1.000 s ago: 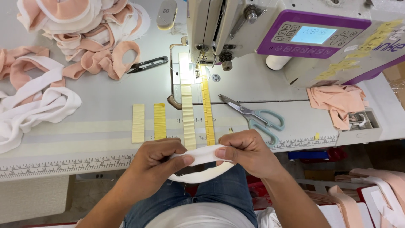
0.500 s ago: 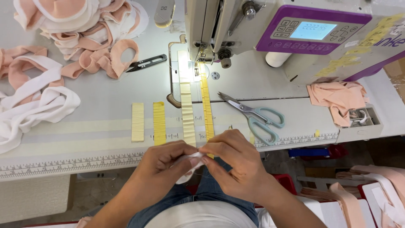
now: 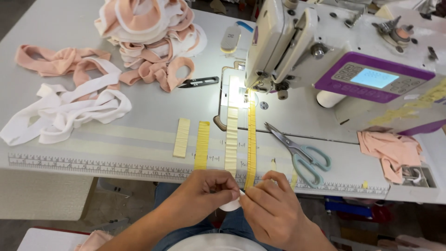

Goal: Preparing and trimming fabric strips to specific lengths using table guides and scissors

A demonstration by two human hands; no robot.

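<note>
Hands meet just below the near edge of the sewing table (image 3: 116,139), over the person's lap. The left hand (image 3: 209,193) and the right hand (image 3: 269,209) press together, fingers pinched on a small white fabric piece (image 3: 231,204) that shows only as a sliver between them; how it is folded cannot be told.

Along that near edge runs a printed ruler strip (image 3: 93,162), and four yellow tape strips (image 3: 202,144) lie across the table just beyond it, the longest reaching back to the sewing machine (image 3: 288,42). Grey-handled scissors (image 3: 302,153) lie just right of the strips, blades pointing toward the machine. Left of the strips a bare stretch of table separates them from a tangle of white bands (image 3: 69,111). Behind that tangle sits a heap of pink and white bands (image 3: 148,37), with black snips (image 3: 200,82) between the heap and the machine. Pink cloth (image 3: 390,151) lies at the table's right edge.
</note>
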